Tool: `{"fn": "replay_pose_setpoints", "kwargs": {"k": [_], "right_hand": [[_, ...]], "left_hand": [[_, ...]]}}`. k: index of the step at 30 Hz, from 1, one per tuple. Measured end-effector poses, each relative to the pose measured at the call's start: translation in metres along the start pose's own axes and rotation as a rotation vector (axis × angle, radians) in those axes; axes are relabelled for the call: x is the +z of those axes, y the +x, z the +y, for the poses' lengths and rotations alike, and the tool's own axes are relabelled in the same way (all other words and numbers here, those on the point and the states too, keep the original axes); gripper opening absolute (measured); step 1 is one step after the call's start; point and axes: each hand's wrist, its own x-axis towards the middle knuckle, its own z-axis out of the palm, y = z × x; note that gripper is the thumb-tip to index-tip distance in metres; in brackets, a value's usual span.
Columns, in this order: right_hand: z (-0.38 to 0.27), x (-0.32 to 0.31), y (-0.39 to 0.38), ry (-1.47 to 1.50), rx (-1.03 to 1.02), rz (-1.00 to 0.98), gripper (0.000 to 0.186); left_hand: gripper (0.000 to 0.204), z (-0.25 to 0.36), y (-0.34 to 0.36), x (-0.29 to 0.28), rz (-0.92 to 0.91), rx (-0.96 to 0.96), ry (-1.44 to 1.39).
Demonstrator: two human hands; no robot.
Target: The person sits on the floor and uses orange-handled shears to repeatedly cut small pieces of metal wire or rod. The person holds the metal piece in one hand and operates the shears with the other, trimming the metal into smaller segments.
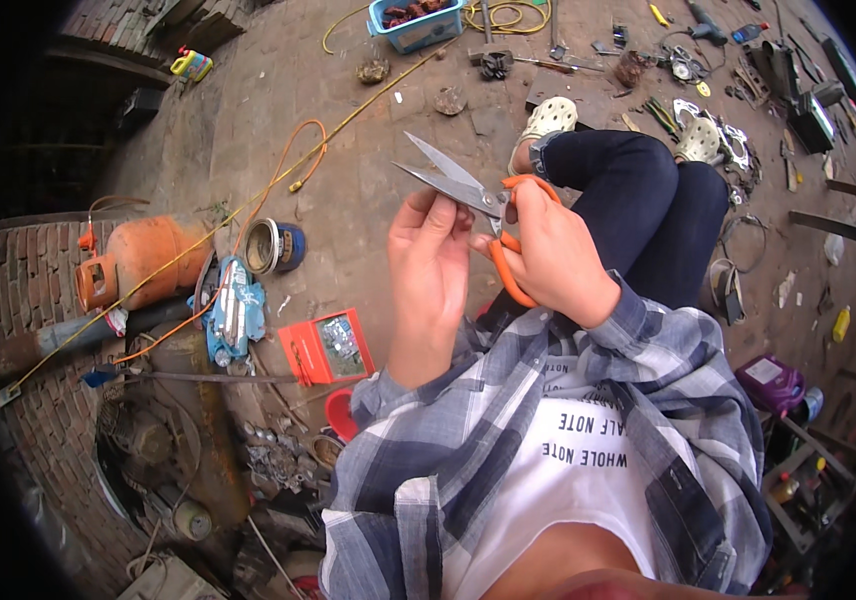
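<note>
Orange-handled scissors (464,185) are held up in front of me with their two steel blades spread apart, pointing to the upper left. My left hand (428,270) pinches the lower blade between thumb and fingers. My right hand (563,255) is closed round the orange handles near the pivot. Below them are my legs in dark jeans (628,200), with pale clogs (548,118) on the feet.
An orange gas cylinder (148,260), a paint can (263,245), a blue bag (233,310) and a red box (318,345) lie at left. A blue tub (418,30) stands ahead, near hoses and cords. Scattered tools and a purple jug (763,380) are at right.
</note>
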Motion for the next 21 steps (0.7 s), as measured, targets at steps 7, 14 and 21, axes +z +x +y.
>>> {"fn": "replay_pose_setpoints", "kwargs": {"k": [7, 14, 21], "right_hand": [[0.011, 0.005, 0.002, 0.146, -0.207, 0.134, 0.046], [0.003, 0.0, 0.019, 0.999, 0.033, 0.123, 0.026], [0.002, -0.005, 0.019, 1.066, -0.032, 0.137, 0.025]], "left_hand": [[0.013, -0.003, -0.002, 0.004, 0.082, 0.007, -0.025], [0.018, -0.005, -0.005, 0.02, 0.149, 0.115, 0.182], [0.016, -0.014, -0.009, 0.028, 0.108, 0.214, 0.394]]}}
